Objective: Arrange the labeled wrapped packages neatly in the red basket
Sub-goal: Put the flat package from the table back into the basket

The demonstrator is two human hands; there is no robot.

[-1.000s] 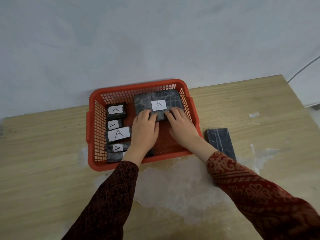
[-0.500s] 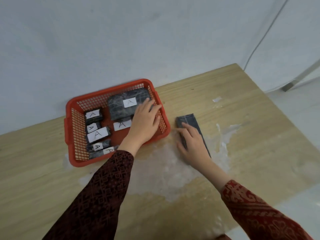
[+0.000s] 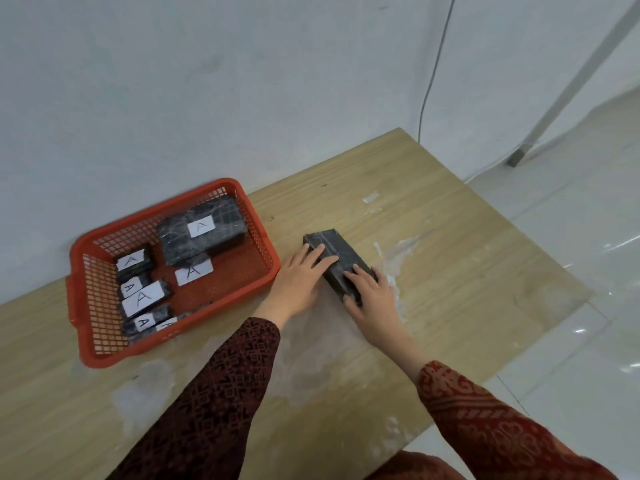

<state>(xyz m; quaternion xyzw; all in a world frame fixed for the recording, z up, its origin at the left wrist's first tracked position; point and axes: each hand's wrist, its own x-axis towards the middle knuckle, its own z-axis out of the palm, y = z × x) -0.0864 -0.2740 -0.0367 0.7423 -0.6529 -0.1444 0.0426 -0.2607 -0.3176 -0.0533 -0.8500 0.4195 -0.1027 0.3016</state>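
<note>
A red mesh basket [image 3: 263,249] stands on the wooden table at the left. Inside it lie several dark wrapped packages with white "A" labels: a large package [image 3: 202,232] at the back right and smaller packages [image 3: 142,296] in a row along the left wall. To the right of the basket, a long dark package [image 3: 332,247] lies on the table with no label showing. My left hand [image 3: 299,280] rests against its left side. My right hand [image 3: 372,297] grips its near end, fingers over the top.
The table's right edge [image 3: 540,271] runs diagonally, with a glossy tiled floor beyond. A thin cable [image 3: 429,84] hangs down the wall behind. Pale worn patches [image 3: 398,254] mark the tabletop around the long package.
My left hand has left the basket and come to the long package on the table. My right hand has closed round its near end. The camera has turned right.
</note>
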